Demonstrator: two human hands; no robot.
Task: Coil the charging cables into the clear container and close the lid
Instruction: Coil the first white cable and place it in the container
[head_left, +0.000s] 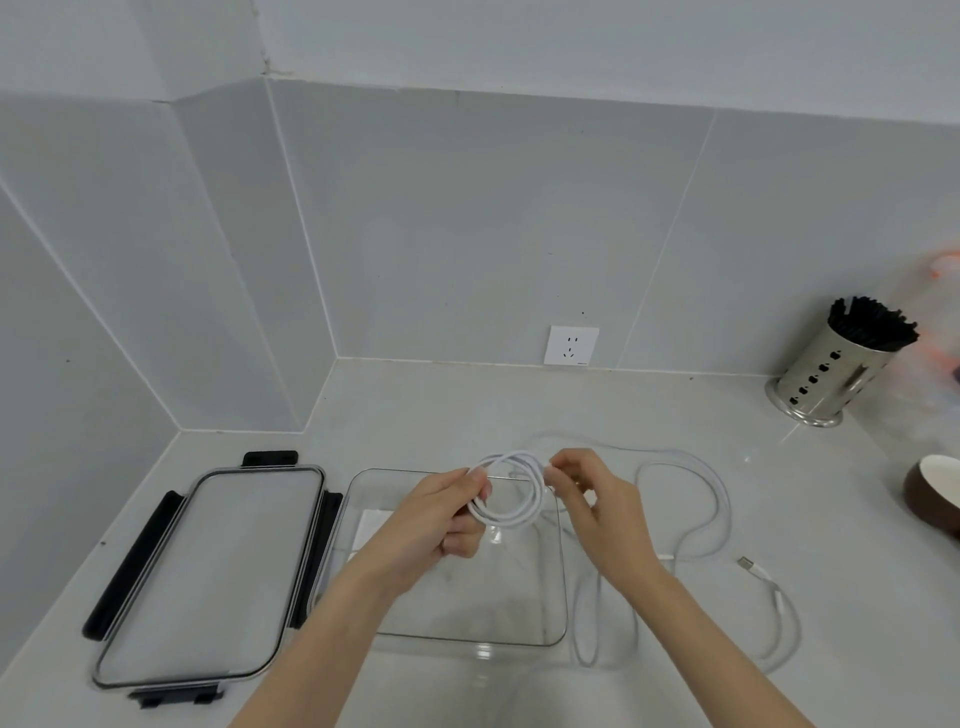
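A white charging cable (511, 517) is wound into a round coil held above the clear container (556, 613). My left hand (441, 514) pinches the coil's left side. My right hand (587, 499) grips the coil's right side, where the cable's loose length runs off to the right. More white cable (711, 514) lies in loose loops on the counter right of the container, ending in a USB plug (748, 564). The clear lid (208, 571) with black clips lies flat to the left of the container. A white object (371, 525) shows through the container's left part.
A perforated steel holder (826, 374) full of black sticks stands at the back right. A brown and white bowl (935, 493) sits at the right edge. A wall socket (570, 345) is on the tiled back wall. The counter meets walls at the left and back.
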